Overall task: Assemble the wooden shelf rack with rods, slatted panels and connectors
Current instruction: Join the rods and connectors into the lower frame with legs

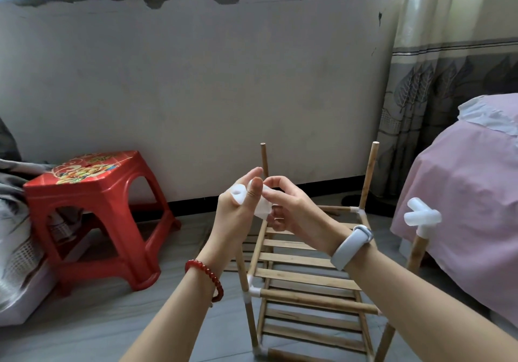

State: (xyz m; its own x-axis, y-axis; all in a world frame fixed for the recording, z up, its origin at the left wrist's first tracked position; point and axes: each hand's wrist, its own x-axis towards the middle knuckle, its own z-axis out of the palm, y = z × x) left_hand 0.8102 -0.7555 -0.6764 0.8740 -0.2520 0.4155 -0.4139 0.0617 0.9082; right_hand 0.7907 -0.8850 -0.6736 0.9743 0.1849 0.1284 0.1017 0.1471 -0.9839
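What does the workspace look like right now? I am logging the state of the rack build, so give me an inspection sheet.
Surface: grey floor, rack stands on it.
Job's things: half-built wooden rack with slatted panels; two bare rod tops at the far side; white connector already capping the near right rod; white connectors held in the hands.
Clutter: red plastic stool at left.
Grippers: left hand and right hand both grip the held connectors, above the rack.
Cables: nothing seen.
Surroundings: grey wall under a window, curtain at right, pink-covered bed, bedding at far left.
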